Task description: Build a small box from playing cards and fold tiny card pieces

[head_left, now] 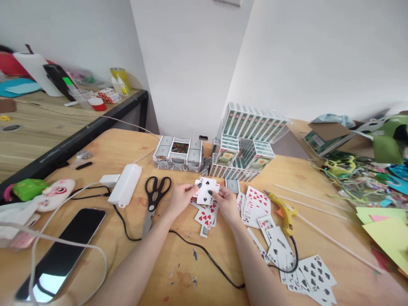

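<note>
A two of spades card (pixel 207 191) lies over at least one red ace, and both hands hold these cards near the middle of the table. My left hand (pixel 185 196) pinches their left side, and my right hand (pixel 225 199) grips their right side. Just beneath them, a small pile of cards (pixel 205 216) with red hearts rests on the wooden table. A face-down card (pixel 232 185) sits beyond my right hand. Fanned heart cards (pixel 256 205) lie to its right, and spade cards (pixel 314 276) spread toward the front right.
Black scissors (pixel 154 193) and a white power strip (pixel 126 185) lie left, near a phone (pixel 63 255). A card-covered box (pixel 178 154) and stacked card boxes (pixel 242 144) stand behind. A yellow glue gun (pixel 287 216) lies right, its black cord crossing the front. Craft scraps fill the right edge.
</note>
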Available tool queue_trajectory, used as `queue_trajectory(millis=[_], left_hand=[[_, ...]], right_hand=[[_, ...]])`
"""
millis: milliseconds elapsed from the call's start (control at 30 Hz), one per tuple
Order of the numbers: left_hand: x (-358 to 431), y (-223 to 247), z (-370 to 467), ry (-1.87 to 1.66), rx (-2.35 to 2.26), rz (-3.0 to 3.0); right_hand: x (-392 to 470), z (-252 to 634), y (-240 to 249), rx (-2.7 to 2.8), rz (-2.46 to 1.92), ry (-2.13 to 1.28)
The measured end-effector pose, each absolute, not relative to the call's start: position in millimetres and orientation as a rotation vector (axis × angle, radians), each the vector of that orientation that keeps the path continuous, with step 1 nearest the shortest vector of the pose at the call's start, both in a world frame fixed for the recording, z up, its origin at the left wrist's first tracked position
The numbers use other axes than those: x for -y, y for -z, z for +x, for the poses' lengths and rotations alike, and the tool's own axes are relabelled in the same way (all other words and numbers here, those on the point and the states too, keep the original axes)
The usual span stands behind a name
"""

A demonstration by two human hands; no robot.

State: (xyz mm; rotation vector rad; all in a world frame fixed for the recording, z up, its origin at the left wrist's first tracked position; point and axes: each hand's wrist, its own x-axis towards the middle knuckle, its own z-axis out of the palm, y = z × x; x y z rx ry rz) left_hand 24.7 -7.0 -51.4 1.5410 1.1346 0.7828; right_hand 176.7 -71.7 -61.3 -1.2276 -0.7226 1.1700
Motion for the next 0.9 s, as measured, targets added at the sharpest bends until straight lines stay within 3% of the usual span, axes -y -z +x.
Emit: queue_trajectory(millis=[567, 900], left_hand=[[9.5, 52.3, 28.1, -0.815, -1.152, 1.554], [8.2, 56.5, 26.3, -0.726, -0.788, 0.965]], right_hand=[[71.7, 176.4, 63.1, 0.728, -1.219, -1.153], [72.1, 178.8, 60.3, 0.632, -1.178, -1.181]])
